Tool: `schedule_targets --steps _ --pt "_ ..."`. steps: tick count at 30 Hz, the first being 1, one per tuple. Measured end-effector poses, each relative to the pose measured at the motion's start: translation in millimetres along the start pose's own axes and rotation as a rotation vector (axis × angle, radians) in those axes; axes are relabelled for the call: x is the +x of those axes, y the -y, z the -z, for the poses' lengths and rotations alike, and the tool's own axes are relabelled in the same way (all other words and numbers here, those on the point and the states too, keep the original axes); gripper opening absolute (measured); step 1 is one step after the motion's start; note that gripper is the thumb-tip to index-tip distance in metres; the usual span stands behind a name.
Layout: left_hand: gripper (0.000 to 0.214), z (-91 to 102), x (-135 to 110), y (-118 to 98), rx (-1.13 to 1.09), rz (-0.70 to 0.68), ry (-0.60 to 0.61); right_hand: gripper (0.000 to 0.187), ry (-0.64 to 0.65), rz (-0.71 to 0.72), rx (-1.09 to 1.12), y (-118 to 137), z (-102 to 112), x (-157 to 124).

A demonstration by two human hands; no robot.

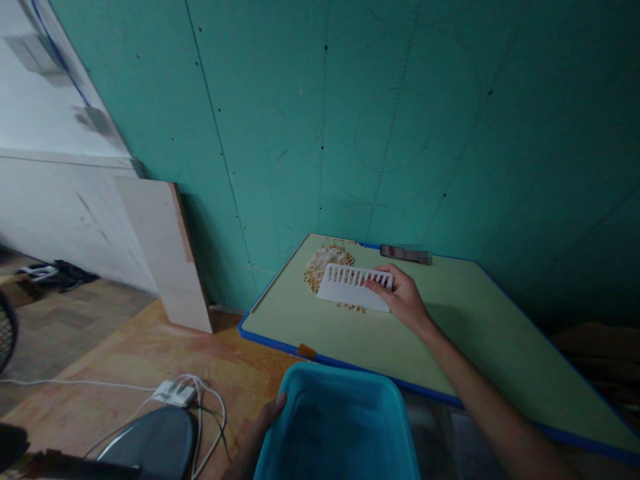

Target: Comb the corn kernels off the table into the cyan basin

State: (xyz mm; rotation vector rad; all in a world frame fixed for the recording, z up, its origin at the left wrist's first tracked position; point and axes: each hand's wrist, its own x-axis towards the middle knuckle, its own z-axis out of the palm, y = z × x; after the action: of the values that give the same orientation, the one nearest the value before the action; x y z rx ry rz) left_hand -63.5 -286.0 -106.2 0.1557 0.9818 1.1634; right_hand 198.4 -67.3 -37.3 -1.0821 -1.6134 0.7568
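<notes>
My right hand (403, 297) reaches out over a green table (465, 333) and grips the right end of a white slotted plastic scraper (353, 287). The scraper lies flat beside a pile of small tan grains (325, 261) near the table's far left corner; a few grains sit under its near edge. My left hand (270, 415) holds the left rim of a blue plastic tub (340, 427), which is just below the table's near edge, with the thumb over the rim.
A dark phone-like object (405, 253) lies at the table's far edge against the teal wall. A white board (167, 257) leans on the wall at left. A power strip with white cables (175, 393) and a dark round object (150, 443) lie on the wooden floor.
</notes>
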Motion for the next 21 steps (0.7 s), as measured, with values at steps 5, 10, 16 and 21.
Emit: schedule_targets --steps 5,10,16,21 --pt "0.03 7.8 6.8 1.4 0.003 -0.016 -0.014 0.037 0.008 -0.009 0.012 4.5 0.0 -1.0" --pt "0.035 8.5 4.7 0.3 0.0 0.014 -0.002 0.038 0.029 -0.012 0.016 5.4 -0.4 -1.5" --pt "0.039 7.4 0.2 -0.9 0.003 0.109 0.038 0.037 0.041 -0.01 0.018 6.5 -0.7 -2.2" --pt "0.049 8.9 7.8 0.7 -0.002 0.141 0.051 0.039 0.058 -0.006 0.031 4.9 -1.1 -2.7"
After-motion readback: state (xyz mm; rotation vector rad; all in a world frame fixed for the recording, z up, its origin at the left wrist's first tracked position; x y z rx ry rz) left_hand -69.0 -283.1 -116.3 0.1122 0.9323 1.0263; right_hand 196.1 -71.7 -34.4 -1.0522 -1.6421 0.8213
